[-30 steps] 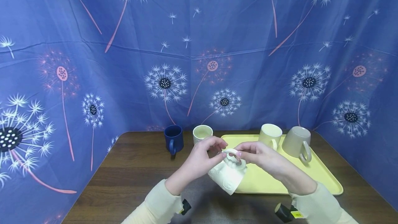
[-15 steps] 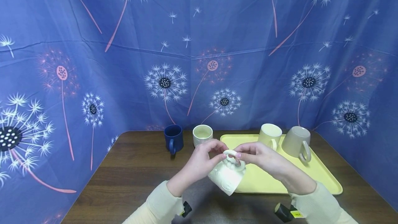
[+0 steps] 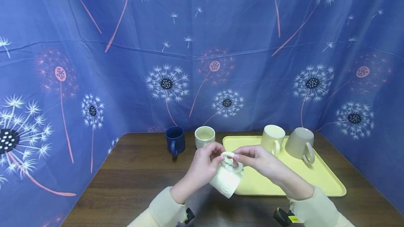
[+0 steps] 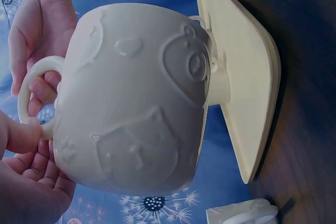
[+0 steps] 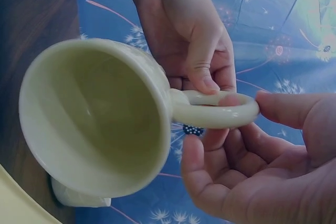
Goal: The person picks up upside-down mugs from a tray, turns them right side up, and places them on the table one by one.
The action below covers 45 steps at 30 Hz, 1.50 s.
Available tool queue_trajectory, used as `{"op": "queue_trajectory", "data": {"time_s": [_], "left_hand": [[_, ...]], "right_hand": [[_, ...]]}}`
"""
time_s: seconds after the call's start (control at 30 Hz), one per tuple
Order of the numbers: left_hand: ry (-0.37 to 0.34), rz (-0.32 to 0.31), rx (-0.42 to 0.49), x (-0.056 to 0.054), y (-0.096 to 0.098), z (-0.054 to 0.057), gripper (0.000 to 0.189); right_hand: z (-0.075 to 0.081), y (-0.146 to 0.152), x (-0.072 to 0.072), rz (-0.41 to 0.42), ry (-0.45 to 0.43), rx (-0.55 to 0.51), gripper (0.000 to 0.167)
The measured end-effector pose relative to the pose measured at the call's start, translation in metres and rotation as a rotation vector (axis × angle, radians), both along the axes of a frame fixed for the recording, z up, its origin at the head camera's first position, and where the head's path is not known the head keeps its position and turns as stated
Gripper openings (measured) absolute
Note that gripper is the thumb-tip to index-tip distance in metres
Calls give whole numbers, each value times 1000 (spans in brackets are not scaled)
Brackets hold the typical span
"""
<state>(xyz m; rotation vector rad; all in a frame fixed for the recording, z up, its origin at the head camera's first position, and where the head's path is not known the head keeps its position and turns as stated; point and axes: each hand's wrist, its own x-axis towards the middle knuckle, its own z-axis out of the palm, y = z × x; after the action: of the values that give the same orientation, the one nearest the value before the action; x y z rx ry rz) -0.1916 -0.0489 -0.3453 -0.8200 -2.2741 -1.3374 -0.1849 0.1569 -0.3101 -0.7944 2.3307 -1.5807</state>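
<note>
A white mug (image 3: 225,181) with raised animal shapes hangs tilted above the table, its handle upward and its mouth facing down and away from the head camera. Thumb and fingers of my left hand (image 3: 202,165) pinch the handle (image 4: 39,69) from one side. From the other side my right hand (image 3: 263,160) holds the same handle, its thumb touching the outer curve in the right wrist view. The mug's inside (image 5: 100,119) shows there with nothing in it. Some left fingertips are hidden behind the handle in the head view.
A yellow tray (image 3: 265,185) lies right of the mug, bearing a cream mug (image 3: 272,138) and a grey mug (image 3: 298,144), both bottom up. At the back of the wooden table (image 3: 135,171) stand a blue mug (image 3: 175,140) and a pale cup (image 3: 204,136).
Both hands have shifted slightly left with the white mug, the right hand a little closer to the left. Each keeps its grip on the handle.
</note>
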Motion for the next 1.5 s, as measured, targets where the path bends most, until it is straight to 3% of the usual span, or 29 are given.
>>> {"op": "queue_trajectory", "data": {"time_s": [0.5, 0.73, 0.97, 1.1, 1.33, 1.5], "left_hand": [[-24, 98, 48, 4, 0, -3, 18], [2, 122, 128, 7, -1, -5, 18], [-30, 139, 187, 9, -1, -7, 18], [-39, 159, 221, 12, 0, -9, 19], [6, 173, 255, 13, 2, -13, 20], [-8, 155, 266, 13, 2, -16, 19]], "right_hand": [[-15, -9, 5, -185, 110, -55, 29], [-29, -14, 5, -221, 291, -146, 26], [-38, -17, 6, -273, 524, -188, 33], [-42, -18, 7, -281, 613, -201, 36], [-49, -18, 3, -275, 678, -249, 37], [-51, -17, 2, -256, 649, -296, 34]]}}
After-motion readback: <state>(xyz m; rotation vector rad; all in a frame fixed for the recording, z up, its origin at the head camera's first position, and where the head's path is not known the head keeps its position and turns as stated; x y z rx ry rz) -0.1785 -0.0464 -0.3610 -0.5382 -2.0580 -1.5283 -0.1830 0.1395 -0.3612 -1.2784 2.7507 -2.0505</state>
